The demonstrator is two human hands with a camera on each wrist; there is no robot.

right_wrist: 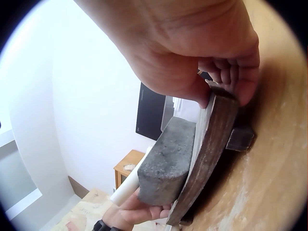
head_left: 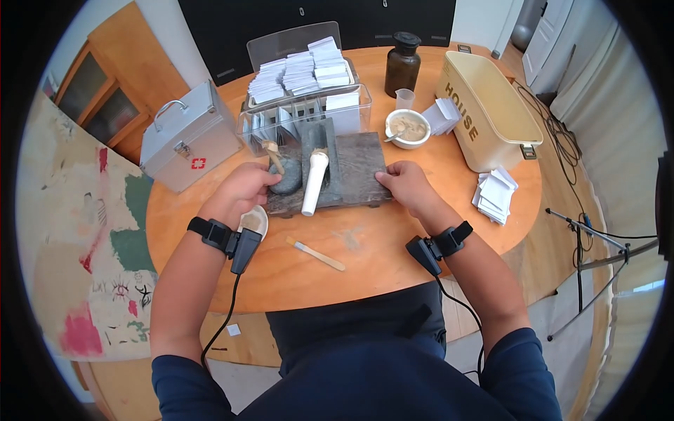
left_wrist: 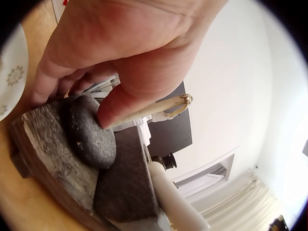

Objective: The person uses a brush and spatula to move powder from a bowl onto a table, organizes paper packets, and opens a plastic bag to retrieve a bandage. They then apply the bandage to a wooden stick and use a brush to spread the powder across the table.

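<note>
A dark wooden board [head_left: 361, 163] on short feet spans the space between both hands. My left hand [head_left: 247, 184] grips its left end, the thumb against a round black stone [left_wrist: 91, 132] that lies on the board. At the opposite end, my right hand [head_left: 408, 185] pinches the board's edge, thumb on top and fingers beneath, as the right wrist view shows. A grey stone block [right_wrist: 166, 156] with a channel sits across the board. In the channel leans a white pestle-like rod [head_left: 316, 182]. By the left thumb, a pale stick [head_left: 276, 160] rests over the round stone.
In front lies a flat brush [head_left: 316, 254]; a small dish [head_left: 262, 222] sits under the left wrist. Behind are a clear bin [head_left: 351, 91] of white packets, a bowl [head_left: 414, 144] of beige paste and a brown bottle [head_left: 402, 70]. A cream box [head_left: 463, 133] and metal case [head_left: 186, 137] flank them.
</note>
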